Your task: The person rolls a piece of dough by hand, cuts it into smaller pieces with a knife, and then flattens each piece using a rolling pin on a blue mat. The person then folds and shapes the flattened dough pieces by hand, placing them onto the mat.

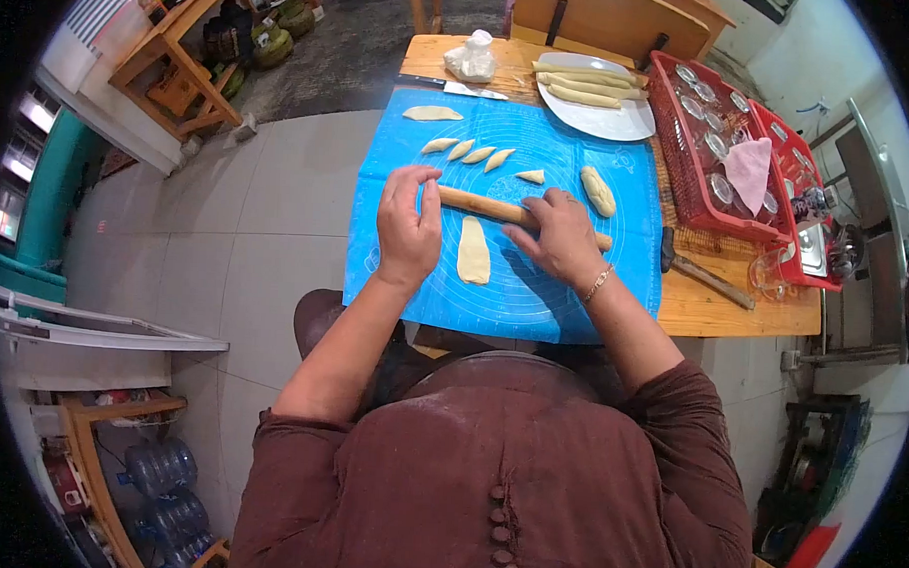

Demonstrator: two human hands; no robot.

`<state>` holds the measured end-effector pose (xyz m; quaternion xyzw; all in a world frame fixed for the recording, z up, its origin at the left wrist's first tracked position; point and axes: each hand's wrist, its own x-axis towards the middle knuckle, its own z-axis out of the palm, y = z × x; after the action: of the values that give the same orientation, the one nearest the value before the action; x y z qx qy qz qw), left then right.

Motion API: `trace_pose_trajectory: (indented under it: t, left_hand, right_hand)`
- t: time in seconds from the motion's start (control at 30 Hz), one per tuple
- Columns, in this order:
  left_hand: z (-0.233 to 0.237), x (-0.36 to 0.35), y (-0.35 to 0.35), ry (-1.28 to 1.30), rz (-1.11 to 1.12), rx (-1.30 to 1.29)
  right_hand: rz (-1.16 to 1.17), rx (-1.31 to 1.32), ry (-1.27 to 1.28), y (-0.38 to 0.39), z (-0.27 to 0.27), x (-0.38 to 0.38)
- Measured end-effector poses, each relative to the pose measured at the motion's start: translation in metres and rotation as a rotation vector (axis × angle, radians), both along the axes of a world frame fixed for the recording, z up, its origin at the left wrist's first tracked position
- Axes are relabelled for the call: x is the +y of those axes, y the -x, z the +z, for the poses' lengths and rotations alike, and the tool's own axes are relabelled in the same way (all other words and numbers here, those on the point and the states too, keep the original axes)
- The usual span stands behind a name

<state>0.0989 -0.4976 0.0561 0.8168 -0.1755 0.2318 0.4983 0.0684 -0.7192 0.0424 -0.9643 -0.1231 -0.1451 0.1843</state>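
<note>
A wooden rolling pin (pixel 477 204) lies slantwise across the blue pastry mat (pixel 374 291). At its left end is my left hand (pixel 408 227), fingers extended and thumb beside the pin's tip; whether it touches is hard to tell. My right hand (pixel 561 238) lies over the pin's right part, fingers on top and thumb on the near side. Just below the pin, between both hands, is a flattened strip of dough (pixel 474 253). Beyond it sit several small cut dough pieces (pixel 477 155), another flat strip (pixel 432 113) and a thicker dough roll (pixel 598 192).
At the back are a knife (pixel 451 87), a tied plastic bag of white stuff (pixel 470 59) and a white plate (pixel 620 125) with long dough rolls. To the right stand a red basket (pixel 678 182) of glasses, a hammer (pixel 710 271) and a glass mug (pixel 770 273).
</note>
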Motion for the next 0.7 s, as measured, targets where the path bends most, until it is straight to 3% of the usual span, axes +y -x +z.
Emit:
trace_pose_trajectory:
  t: [0.17,0.27,0.37,0.47,0.53,0.57,0.7]
  left_hand:
    - [-0.003,0.018,0.015,-0.031,0.072,-0.017]
    - [0.005,0.024,0.014,-0.042,0.112,-0.067]
    - [0.015,0.024,0.014,-0.063,0.101,-0.156]
    - [0.014,0.020,0.017,-0.176,0.012,-0.167]
    - [0.002,0.017,0.023,-0.470,-0.067,-0.103]
    - [-0.003,0.016,0.027,-0.473,-0.068,-0.103]
    - [-0.025,0.018,0.042,-0.780,-0.135,0.103]
  right_hand:
    - [0.113,0.004,0.000,-0.004,-0.008,-0.007]
    - [0.068,0.008,-0.205,-0.004,0.007,-0.003]
    - [0.165,0.000,-0.211,-0.003,0.020,0.004]
    - [0.215,0.023,-0.108,-0.003,0.012,0.011]
    - [0.216,0.045,-0.090,-0.003,0.001,0.015]
    - [0.218,0.067,-0.072,-0.003,-0.003,0.016]
    - [0.261,0.101,-0.034,0.001,-0.008,0.016]
